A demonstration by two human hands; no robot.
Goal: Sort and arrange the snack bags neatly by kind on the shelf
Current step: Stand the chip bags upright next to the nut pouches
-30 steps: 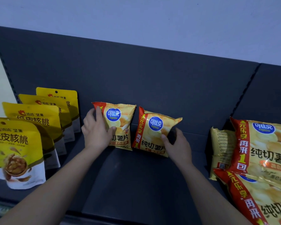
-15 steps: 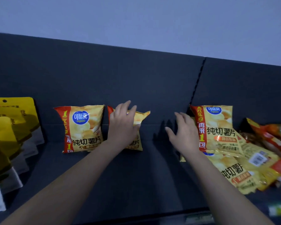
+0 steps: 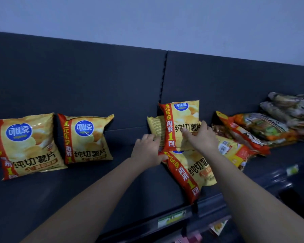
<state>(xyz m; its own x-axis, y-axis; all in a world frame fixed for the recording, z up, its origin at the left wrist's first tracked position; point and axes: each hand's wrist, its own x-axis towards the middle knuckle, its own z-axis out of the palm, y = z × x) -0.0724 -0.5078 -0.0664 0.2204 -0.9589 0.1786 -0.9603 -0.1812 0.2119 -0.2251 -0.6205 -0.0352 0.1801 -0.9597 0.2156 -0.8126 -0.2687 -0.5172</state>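
Head view, change: half a second before, my left hand point(image 3: 148, 148) lay on the second placed bag point(image 3: 86, 137) and my right hand point(image 3: 200, 137) was only reaching; both hands had since crossed right to the unsorted heap.
Head view, left hand: its fingers curled on the lower edge of the back-turned bag point(image 3: 155, 128), the thumb tucked under near the red corner of the upright chip bag point(image 3: 181, 125).
Head view, right hand: laid over the front of the upright chip bag, fingertips curled into the foil and gripping it.
Head view, placed bags: the first placed bag point(image 3: 25, 144) and the second leaned side by side against the back panel at far left, nothing touching them.
Head view, heap: the upright chip bag stood against the back panel, on top of the flat chip bag point(image 3: 191, 171), whose near corner overhung the front of the shelf point(image 3: 112, 181); the mixed bags point(image 3: 253, 134) lay further right.
Meaning for the task: I judged two chip bags settled and a third pick begun, with most sorting left.
Risk: lifting could drag the flat chip bag off the edge.
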